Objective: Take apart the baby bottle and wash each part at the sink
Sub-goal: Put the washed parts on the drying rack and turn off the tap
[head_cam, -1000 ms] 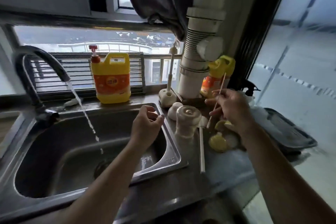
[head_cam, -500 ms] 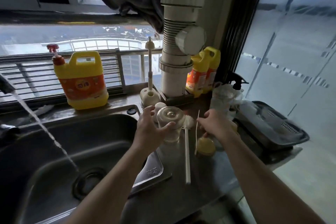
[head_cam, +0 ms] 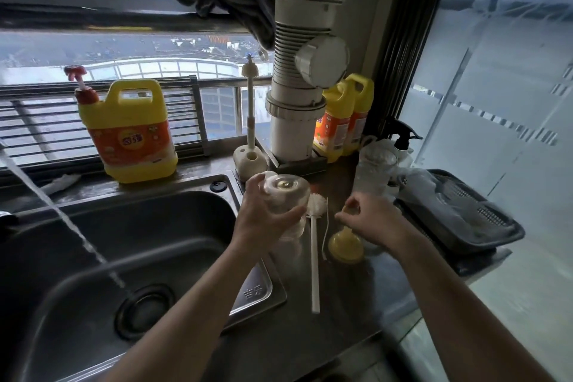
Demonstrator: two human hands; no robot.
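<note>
My left hand [head_cam: 263, 220] grips the clear baby bottle body [head_cam: 283, 198], which stands upside down on the counter just right of the sink [head_cam: 257, 288]. My right hand [head_cam: 372, 220] hovers with loosely curled fingers over a small yellow part [head_cam: 348, 211] and holds nothing I can see. The yellow nipple piece [head_cam: 345, 245] sits on the counter just below that hand. A thin white straw [head_cam: 324, 236] lies on the counter between the nipple piece and the long white bottle brush [head_cam: 314, 257].
Water [head_cam: 62, 217] streams from the left into the sink basin. A yellow detergent jug [head_cam: 130, 133] and a brush stand [head_cam: 250, 158] stand behind. A white pipe [head_cam: 297, 102], more yellow bottles [head_cam: 344, 121], a clear container [head_cam: 375, 170] and a dark tray [head_cam: 465, 217] crowd the right.
My right hand has laid the thin straw down on the counter and let go. My left hand has moved from the sink edge to the bottle body and closed round it.
</note>
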